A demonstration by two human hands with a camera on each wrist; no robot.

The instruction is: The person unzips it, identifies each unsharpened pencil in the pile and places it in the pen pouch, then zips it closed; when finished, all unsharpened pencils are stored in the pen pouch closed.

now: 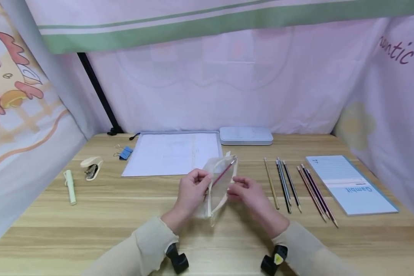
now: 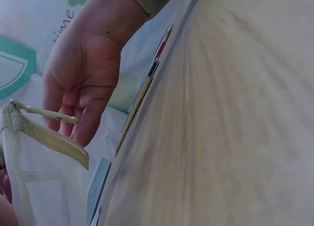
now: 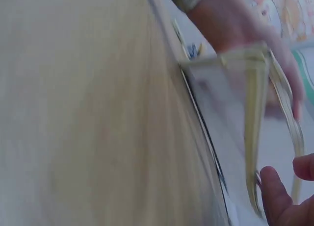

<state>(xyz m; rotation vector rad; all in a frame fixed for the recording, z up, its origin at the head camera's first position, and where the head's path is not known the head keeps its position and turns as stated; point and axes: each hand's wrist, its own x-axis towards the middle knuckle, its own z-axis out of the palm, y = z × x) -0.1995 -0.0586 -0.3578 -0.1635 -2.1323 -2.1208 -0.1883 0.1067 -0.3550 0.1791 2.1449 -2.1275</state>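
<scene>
1 pouch, edges pinched by left hand and right hand, holds 1 pencil.

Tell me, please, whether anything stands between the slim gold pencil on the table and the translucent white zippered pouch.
Yes: the right hand, at the edge of the pouch, lies between it and the gold pencil; nothing else visible does.

We spot "Gambit" upside down on the blue notepad, and "antic" on the right-hand curtain!

Desk nook, printed curtains, wooden desktop, notepad, pencils
</scene>
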